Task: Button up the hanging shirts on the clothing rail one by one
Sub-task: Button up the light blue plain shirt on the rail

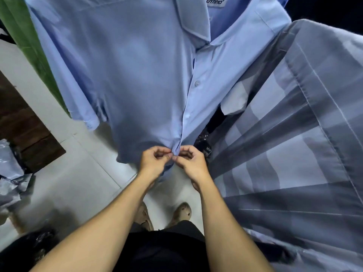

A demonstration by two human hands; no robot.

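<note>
Blue shirt [137, 79] beside grey checked garment [298, 138]

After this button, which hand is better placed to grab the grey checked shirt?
Right, probably. The right hand pinches the blue shirt at its placket, on the side nearest the grey checked shirt, which hangs just to its right. The left hand would have to cross over.

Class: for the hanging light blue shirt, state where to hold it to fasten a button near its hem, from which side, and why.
On the light blue shirt, pinch the two placket edges near the hem, one per hand, from the front on either side of the opening. The cloth hangs loose, so the placket strip likely gives most control; the left hand and right hand pinch there.
</note>
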